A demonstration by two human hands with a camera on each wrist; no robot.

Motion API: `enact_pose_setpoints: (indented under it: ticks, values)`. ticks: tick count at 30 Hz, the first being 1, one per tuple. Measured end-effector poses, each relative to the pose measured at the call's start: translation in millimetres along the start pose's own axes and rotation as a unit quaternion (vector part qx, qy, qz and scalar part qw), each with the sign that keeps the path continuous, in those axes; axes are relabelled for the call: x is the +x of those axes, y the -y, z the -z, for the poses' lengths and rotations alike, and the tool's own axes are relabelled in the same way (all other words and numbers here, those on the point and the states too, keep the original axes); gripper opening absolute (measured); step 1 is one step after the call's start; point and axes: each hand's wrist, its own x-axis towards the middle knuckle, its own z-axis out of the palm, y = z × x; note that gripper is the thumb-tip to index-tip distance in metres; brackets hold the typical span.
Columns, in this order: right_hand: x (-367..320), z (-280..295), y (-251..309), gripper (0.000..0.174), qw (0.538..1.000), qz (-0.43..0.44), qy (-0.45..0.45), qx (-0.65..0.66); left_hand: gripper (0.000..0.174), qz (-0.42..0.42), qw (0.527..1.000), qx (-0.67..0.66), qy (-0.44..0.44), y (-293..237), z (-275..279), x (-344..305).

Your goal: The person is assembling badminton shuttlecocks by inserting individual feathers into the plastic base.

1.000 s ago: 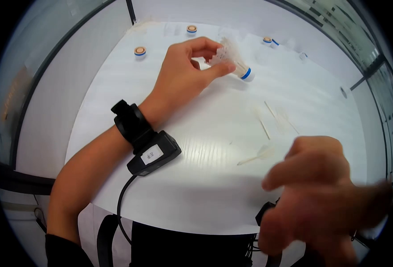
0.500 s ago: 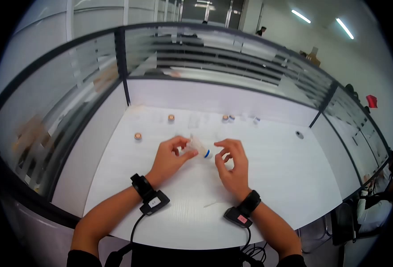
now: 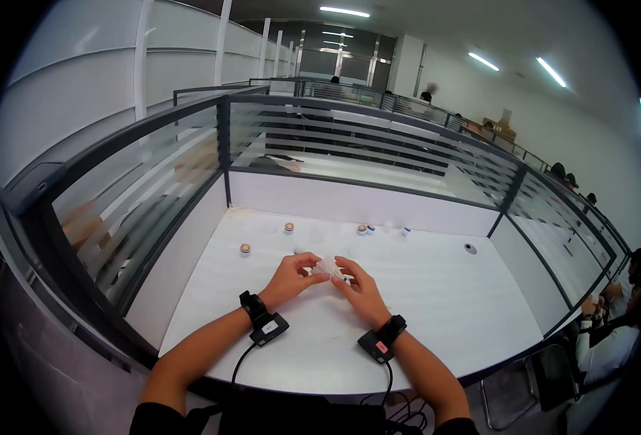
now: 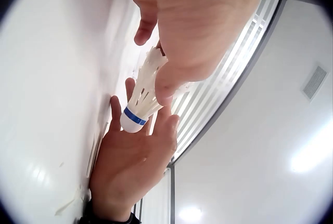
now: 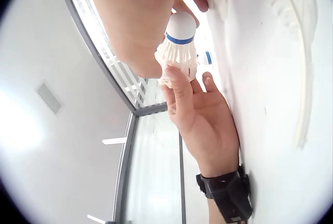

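Observation:
A white feather shuttlecock with a blue band round its rounded head is between both hands, above the white table. My left hand holds it by the feather skirt, thumb on the feathers. My right hand has come round its other side, thumb and forefinger at the feathers. In the right wrist view, the shuttlecock points its head up beside the right palm, and the left thumb presses the skirt. Part of the skirt is hidden behind the fingers.
Several small shuttlecock heads stand along the back of the table, one with a brown ringed top, another at the left. A loose white feather lies near the right hand. Low partition panels enclose the table.
The head view has tilted up and shows more of the room. My right hand has moved from the front right to the shuttlecock. The left hand keeps its hold on the feathers.

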Motion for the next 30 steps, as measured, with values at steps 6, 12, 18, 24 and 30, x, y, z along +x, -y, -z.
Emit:
enact_pose_setpoints:
  ticks: [6, 12, 18, 24, 30]
  values:
    - [-3, -1, 3, 0.057, 0.999, -0.003, 0.034, 0.011, 0.031, 0.029, 0.999, 0.006, 0.026, -1, 2, -2]
    - [-3, -2, 1, 0.065, 1.0, -0.007, 0.028, 0.005, 0.03, 0.044, 0.999, -0.006, 0.019, -3, 1, -2]
    - [-2, -2, -2, 0.053, 0.999, -0.029, 0.013, 0.001, 0.03, 0.027, 1.0, -0.007, -0.002, 3, 2, 0]
    - [0, -3, -9, 0.045, 0.998, -0.044, -0.008, 0.032, 0.025, 0.037, 0.999, -0.015, 0.008, 12, 3, 3]
    - [1, -2, -9, 0.045, 0.998, -0.061, -0.009, 0.02, 0.026, 0.032, 0.999, 0.002, 0.016, 16, 2, 1]
